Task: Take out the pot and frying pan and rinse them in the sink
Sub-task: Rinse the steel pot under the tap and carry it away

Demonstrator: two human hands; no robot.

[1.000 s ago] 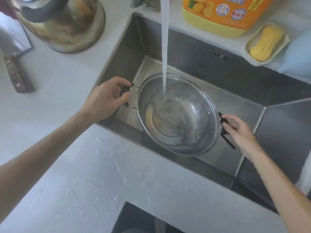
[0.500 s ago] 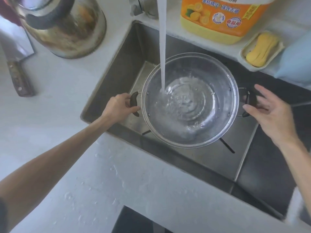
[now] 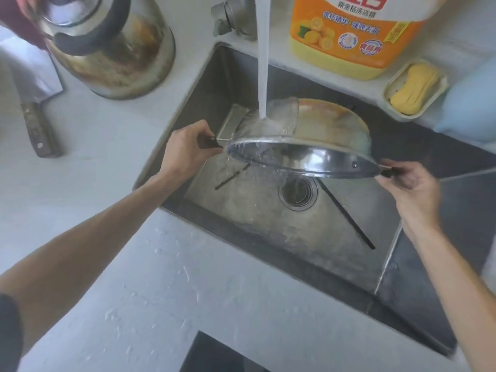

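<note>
bare forearms, dark sleeve edge [image 3: 9, 331] at left upper arm.

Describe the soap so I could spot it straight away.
Start at the sink and look along the ledge behind it, to the right of the big orange detergent bottle. There sits a small pale dish, and the soap lies in it. It is a waisted yellow bar, far smaller than the bottle beside it.
</note>
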